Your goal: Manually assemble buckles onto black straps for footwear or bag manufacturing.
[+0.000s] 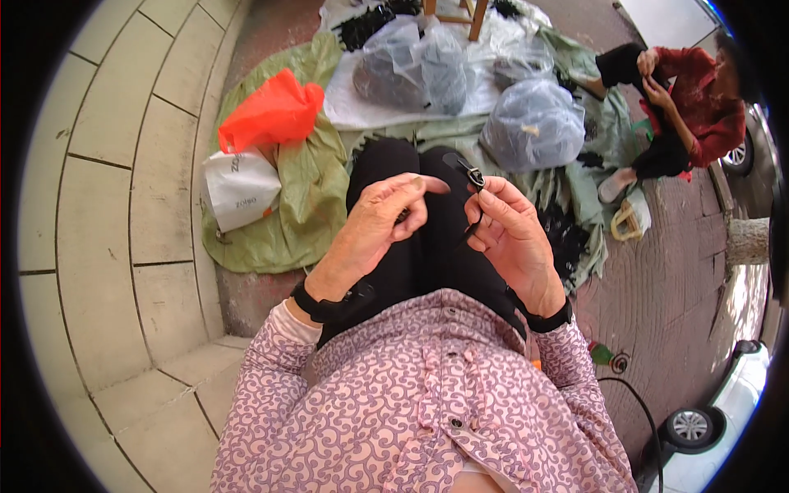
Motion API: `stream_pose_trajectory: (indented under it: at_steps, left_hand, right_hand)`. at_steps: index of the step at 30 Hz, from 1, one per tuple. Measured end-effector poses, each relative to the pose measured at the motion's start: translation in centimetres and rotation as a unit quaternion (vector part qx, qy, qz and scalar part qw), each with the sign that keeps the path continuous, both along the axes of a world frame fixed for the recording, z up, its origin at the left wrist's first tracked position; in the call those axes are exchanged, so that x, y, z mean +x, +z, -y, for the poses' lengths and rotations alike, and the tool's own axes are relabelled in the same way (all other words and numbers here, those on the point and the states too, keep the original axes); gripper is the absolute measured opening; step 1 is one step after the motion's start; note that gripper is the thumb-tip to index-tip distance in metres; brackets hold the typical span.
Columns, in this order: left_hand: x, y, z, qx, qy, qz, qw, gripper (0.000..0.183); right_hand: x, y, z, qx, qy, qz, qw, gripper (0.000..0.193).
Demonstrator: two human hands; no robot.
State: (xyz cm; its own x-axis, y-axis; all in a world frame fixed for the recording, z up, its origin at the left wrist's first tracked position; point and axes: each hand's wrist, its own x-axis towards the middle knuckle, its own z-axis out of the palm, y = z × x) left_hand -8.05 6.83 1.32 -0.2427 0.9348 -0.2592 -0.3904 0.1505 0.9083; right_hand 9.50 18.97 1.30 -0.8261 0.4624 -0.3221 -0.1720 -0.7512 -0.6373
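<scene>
Between the thumb and fingers of my right hand (516, 226) is a thin black strap with a small metal buckle (475, 176). One end of the strap sticks up past the fingertips, and the other hangs down below them. My left hand (382, 222) is a little way off, above my lap, with its index finger stretched toward the buckle but apart from it. Its other fingers are curled in, and a small dark bit shows among them that I cannot make out. Both hands are over my black trousers (423, 246).
Ahead on a green sheet (279, 255) are clear plastic bags of dark pieces (534, 123), an orange-red bag (275, 108) and a white bag (238, 193). A wooden stool (472, 18) is at the back. Another person (699, 103) sits at the far right. A tiled wall (107, 205) runs along the left.
</scene>
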Motion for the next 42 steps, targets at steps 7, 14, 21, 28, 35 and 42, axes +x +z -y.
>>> stream_pose_trajectory:
  at_steps: [7, 14, 21, 28, 35, 42]
  left_hand:
    - [2.3, -0.7, 0.5, -0.016, -0.036, 0.064, 0.997, 0.047]
    - [3.4, -1.7, 1.0, -0.093, -0.034, 0.127, 0.987, 0.036]
    - [4.5, 0.2, 1.6, -0.015, 0.048, -0.107, 0.993, 0.044]
    - [4.6, 0.5, 1.8, -0.011, 0.038, -0.130, 0.991, 0.045]
    - [4.4, -0.4, 1.6, -0.005, 0.014, -0.086, 0.996, 0.042]
    - [4.9, 0.7, 1.7, -0.017, 0.055, -0.031, 0.998, 0.027]
  right_hand:
    - [1.9, -1.2, 3.1, -0.007, 0.014, 0.015, 1.000, 0.011]
    - [3.0, -0.8, 4.1, 0.017, 0.052, 0.031, 0.998, 0.008]
    - [3.2, 0.3, 4.9, 0.088, 0.042, 0.111, 0.989, 0.011]
    - [4.1, 0.9, 5.3, 0.095, 0.029, 0.092, 0.991, 0.011]
    - [4.3, 0.4, 5.9, 0.072, 0.019, 0.077, 0.994, 0.011]
    - [4.3, -0.5, 5.7, 0.109, -0.011, 0.048, 0.993, 0.013]
